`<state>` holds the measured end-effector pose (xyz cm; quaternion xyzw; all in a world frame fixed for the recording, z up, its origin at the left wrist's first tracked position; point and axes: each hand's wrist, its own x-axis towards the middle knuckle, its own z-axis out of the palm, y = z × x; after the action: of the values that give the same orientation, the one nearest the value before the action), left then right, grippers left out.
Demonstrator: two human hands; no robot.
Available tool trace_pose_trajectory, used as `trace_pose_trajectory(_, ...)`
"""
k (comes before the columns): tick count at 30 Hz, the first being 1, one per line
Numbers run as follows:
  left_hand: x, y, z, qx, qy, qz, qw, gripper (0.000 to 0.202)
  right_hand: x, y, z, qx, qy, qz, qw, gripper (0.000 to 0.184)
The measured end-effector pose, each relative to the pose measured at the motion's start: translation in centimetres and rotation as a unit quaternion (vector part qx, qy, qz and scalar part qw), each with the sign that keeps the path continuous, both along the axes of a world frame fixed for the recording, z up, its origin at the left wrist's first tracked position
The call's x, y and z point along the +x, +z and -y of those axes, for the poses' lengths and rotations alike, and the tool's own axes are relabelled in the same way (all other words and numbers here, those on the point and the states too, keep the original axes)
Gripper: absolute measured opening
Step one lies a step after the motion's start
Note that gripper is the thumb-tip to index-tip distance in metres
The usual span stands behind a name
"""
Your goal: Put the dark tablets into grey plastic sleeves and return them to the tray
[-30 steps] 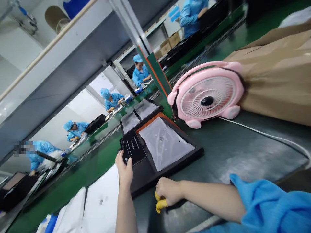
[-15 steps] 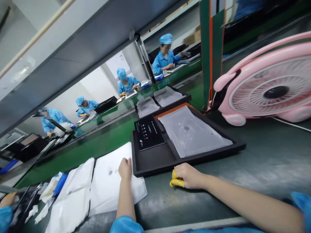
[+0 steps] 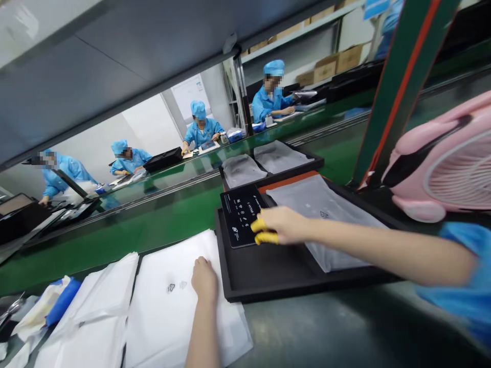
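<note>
My left hand (image 3: 205,278) lies on a stack of white sleeves (image 3: 164,301), close to the left wall of a black tray (image 3: 264,295). Its fingers are curled under, and whatever they hold is hidden. My right hand (image 3: 286,225), with yellow finger covers, reaches across the tray to a flat black tablet-like panel (image 3: 235,204) printed with white icons. The yellow fingertips are slightly apart over its lower right part; whether they touch it is unclear. The panel leans on the tray's upper left side. Beside it in the tray, a frosted sleeve (image 3: 295,191) passes partly behind my forearm.
Behind stands another black tray with two frosted sleeves (image 3: 282,157). A pink fan (image 3: 452,153) is at right, beside a green post (image 3: 397,97). More white sleeves (image 3: 95,301) and a blue item (image 3: 63,304) lie at left. Several co-workers in blue sit across the green conveyor (image 3: 180,214).
My right hand has moved from in front of the tray, up and over to the black panel, and its fingers have loosened. My left hand stays on the white sleeves. The view has shifted.
</note>
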<state>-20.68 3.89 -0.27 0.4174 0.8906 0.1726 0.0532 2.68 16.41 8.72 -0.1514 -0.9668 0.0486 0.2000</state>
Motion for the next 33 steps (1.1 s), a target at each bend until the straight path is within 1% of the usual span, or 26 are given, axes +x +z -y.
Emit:
trace_pose_trajectory(1,-0.1,-0.2,-0.1,0.013,0.002,0.009,1.0,0.017,-1.3,0.9,-2.5,0.006,-0.049,0.029,0.998,0.03)
trace_pose_trajectory(3,-0.1,-0.5,-0.2,0.045,0.01,0.025,0.999,0.018,-3.8,1.9,-7.2,0.002,-0.141,0.084,0.986,0.036)
trace_pose_trajectory(5,-0.1,-0.7,-0.1,0.083,0.029,0.043,0.995,0.02,-6.1,2.0,-11.0,-0.014,-0.207,0.117,0.971,0.04)
trace_pose_trajectory(7,0.1,-0.7,-0.1,0.135,0.048,0.062,0.988,0.02,-8.1,1.4,-13.6,-0.033,-0.248,0.13,0.959,0.042)
trace_pose_trajectory(9,0.1,-0.8,0.0,0.19,0.062,0.086,0.976,0.02,-9.8,0.4,-15.1,-0.059,-0.273,0.145,0.949,0.043)
trace_pose_trajectory(12,-0.3,-0.9,-0.2,0.244,0.077,0.131,0.958,0.016,-11.4,-0.5,-16.0,-0.1,-0.291,0.174,0.935,0.041)
trace_pose_trajectory(14,-0.8,-1.0,-0.4,0.279,0.082,0.156,0.944,0.012,-11.7,0.0,-16.1,-0.117,-0.299,0.184,0.929,0.042)
trace_pose_trajectory(16,-1.5,-1.2,-0.6,0.316,0.086,0.174,0.929,0.004,-11.4,1.8,-15.9,-0.121,-0.309,0.182,0.926,0.046)
trace_pose_trajectory(17,-1.8,-1.3,-0.7,0.327,0.082,0.181,0.924,0.003,-11.1,3.2,-15.8,-0.118,-0.311,0.176,0.926,0.048)
trace_pose_trajectory(18,-2.0,-1.3,-0.7,0.328,0.075,0.187,0.923,0.008,-10.7,4.7,-15.4,-0.113,-0.31,0.169,0.929,0.05)
trace_pose_trajectory(20,-2.3,-1.3,-0.8,0.309,0.05,0.191,0.93,0.014,-9.7,8.1,-14.0,-0.104,-0.295,0.157,0.937,0.051)
trace_pose_trajectory(22,-2.4,-1.1,-0.8,0.289,0.04,0.183,0.939,0.015,-8.8,11.1,-11.4,-0.076,-0.254,0.172,0.949,0.048)
trace_pose_trajectory(23,-2.4,-0.9,-0.8,0.29,0.047,0.175,0.94,0.016,-8.3,12.3,-9.7,-0.046,-0.227,0.186,0.955,0.048)
trace_pose_trajectory(25,-2.4,-0.2,-0.6,0.313,0.072,0.154,0.934,0.016,-7.1,14.1,-5.8,0.022,-0.182,0.198,0.963,0.052)
trace_pose_trajectory(27,-2.2,1.1,-0.1,0.344,0.092,0.13,0.925,0.015,-5.3,15.0,-2.0,0.072,-0.163,0.17,0.969,0.054)
trace_pose_trajectory(29,-1.6,2.9,0.9,0.37,0.11,0.105,0.916,0.017,-2.3,15.2,0.9,0.078,-0.18,0.111,0.974,0.051)
trace_pose_trajectory(31,0.0,4.8,2.3,0.396,0.107,0.082,0.908,0.019,1.7,14.5,2.7,0.05,-0.238,0.03,0.97,0.048)
trace_pose_trajectory(32,1.3,5.4,3.1,0.402,0.084,0.078,0.909,0.02,3.9,13.9,3.4,0.025,-0.275,-0.022,0.961,0.048)
trace_pose_trajectory(33,2.9,5.9,4.0,0.396,0.046,0.082,0.914,0.022,6.2,13.0,3.9,-0.004,-0.308,-0.081,0.948,0.049)
